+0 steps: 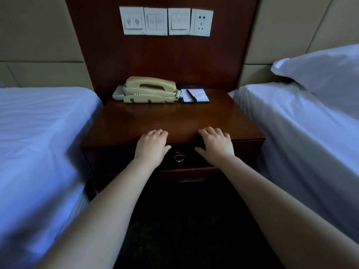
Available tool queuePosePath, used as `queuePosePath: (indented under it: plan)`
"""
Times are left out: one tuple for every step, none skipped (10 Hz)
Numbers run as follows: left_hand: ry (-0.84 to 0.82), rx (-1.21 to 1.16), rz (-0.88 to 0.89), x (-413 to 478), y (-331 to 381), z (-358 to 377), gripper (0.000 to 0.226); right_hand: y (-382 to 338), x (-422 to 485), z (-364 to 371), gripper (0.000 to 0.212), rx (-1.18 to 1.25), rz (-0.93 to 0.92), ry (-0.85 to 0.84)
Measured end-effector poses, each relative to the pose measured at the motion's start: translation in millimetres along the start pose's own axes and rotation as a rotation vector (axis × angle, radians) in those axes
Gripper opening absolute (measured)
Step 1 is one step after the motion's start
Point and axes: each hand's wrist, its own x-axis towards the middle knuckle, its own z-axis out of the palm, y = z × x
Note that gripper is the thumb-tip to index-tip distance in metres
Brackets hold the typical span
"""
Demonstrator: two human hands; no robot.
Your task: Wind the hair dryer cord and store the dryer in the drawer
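A dark wooden nightstand [174, 117] stands between two beds. Its top drawer [108, 158] is closed, with a metal ring pull [179, 158] at the centre of the front. My left hand [151, 146] lies flat against the drawer front, fingers over the top edge, left of the ring. My right hand [216, 145] lies the same way to the right of the ring. Both hands hold nothing. No hair dryer or cord is in view.
A beige telephone [149, 90] and a remote [118, 93] sit at the back of the nightstand top, beside a notepad with pen [195, 95]. Wall switches and a socket [202, 22] are above. White beds [38, 133] [303, 136] flank both sides, a pillow [326, 74] on the right one.
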Motion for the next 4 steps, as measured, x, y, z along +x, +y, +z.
queuePosePath:
  plan:
    - [-0.11,0.019,0.05,-9,6,-24,0.035,0,-9,-22,0.057,0.018,0.001,-0.155]
    - [-0.321,-0.036,0.108,-27,11,-49,0.042,-1,-22,-48,0.052,0.023,0.025,-0.294]
    - [-0.447,-0.098,0.066,-40,12,-79,0.045,-2,-38,-72,0.036,0.153,0.072,-0.379]
    - [-0.45,-0.187,0.011,-51,12,-114,0.042,-4,-51,-99,0.029,0.273,0.088,-0.369]
